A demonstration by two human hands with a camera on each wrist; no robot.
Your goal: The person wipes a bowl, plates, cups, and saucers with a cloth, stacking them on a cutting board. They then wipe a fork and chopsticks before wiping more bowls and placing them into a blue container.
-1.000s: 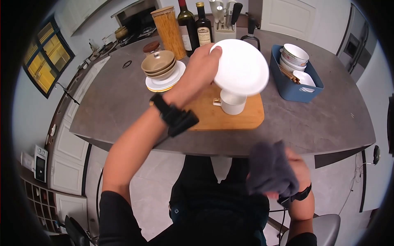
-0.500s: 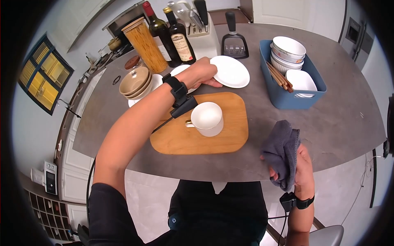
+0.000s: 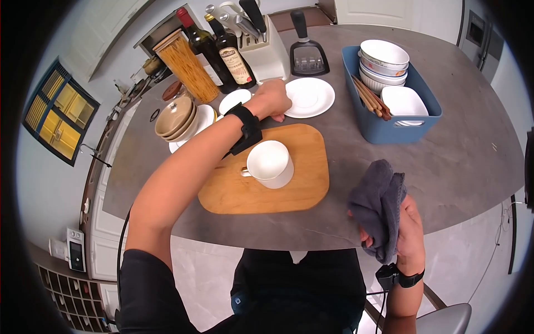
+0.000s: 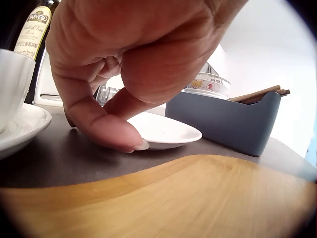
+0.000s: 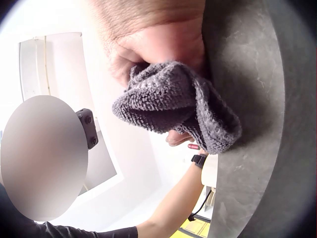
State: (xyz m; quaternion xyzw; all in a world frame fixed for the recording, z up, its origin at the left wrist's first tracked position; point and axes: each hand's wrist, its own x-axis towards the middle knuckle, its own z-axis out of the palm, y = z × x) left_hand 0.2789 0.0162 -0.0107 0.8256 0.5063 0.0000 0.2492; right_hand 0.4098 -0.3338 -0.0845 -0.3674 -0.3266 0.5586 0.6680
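A white saucer (image 3: 317,99) lies flat on the grey table behind the wooden board. My left hand (image 3: 271,99) is at its left edge, fingers loosely bent and pointing down. In the left wrist view, a fingertip of the left hand (image 4: 106,74) is beside the rim of the saucer (image 4: 171,133); whether they touch is unclear. A white cup (image 3: 270,164) with a gold-toned handle stands on the board (image 3: 306,186). Over the table's front edge, my right hand (image 3: 410,228) grips a crumpled grey cloth (image 3: 378,206), also seen in the right wrist view (image 5: 168,99).
Left of the saucer are another small white dish (image 3: 235,100) and brown bowls (image 3: 175,118) stacked on plates. Behind stand a pasta jar (image 3: 186,67), two bottles (image 3: 232,61), a knife block (image 3: 267,55) and a black-handled tool (image 3: 308,58). A blue basket (image 3: 389,131) holds bowls and chopsticks.
The saucer has gone from being held above the cup down onto the table, and my left hand has drawn slightly left of it. My right hand with the cloth has risen in the head view.
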